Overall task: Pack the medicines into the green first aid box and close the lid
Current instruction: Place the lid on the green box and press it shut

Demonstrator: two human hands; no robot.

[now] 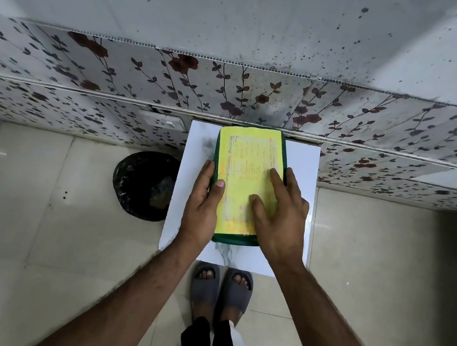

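Observation:
The green first aid box (236, 240) stands on a small white table (299, 168) against the wall, its lid down and covered by a yellow label (247, 158) with faint print. My left hand (200, 206) clasps the box's left side, thumb resting on the lid's edge. Flat on the lid's right half lies my right hand (279, 216), fingers spread and pressing down. No medicines are in view; the inside of the box is hidden.
A bin lined with a black bag (143, 185) stands on the tiled floor left of the table. A flower-patterned wall panel (229, 89) runs behind, with a white socket (162, 120). My feet in grey slippers (222, 286) stand below the table's front edge.

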